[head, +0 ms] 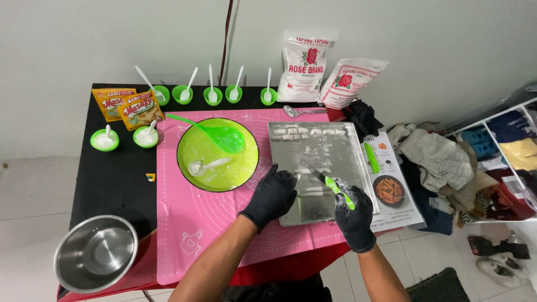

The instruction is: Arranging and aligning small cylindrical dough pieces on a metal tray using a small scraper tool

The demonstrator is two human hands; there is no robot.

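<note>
Both hands wear black gloves. My right hand (354,214) grips a green-handled knife (330,183) whose blade points up-left over a metal tray (319,210). My left hand (272,193) rests on the tray's left edge, fingers curled, holding nothing I can make out. Small white dough pieces (306,133) lie in rows along the tray's far end, and the tray is dusted with flour. Left of the tray stands a large green bowl (241,168) with a green spatula (218,134) and a white spoon (208,165) in it.
A pink mat (184,223) covers the black table. Several small green cups with white spoons (211,95) line the back, beside two seasoning sachets (128,107) and two flour bags (305,67). A steel bowl (95,253) sits front left. A second green knife (371,157) lies right of the tray. Clothes pile at right.
</note>
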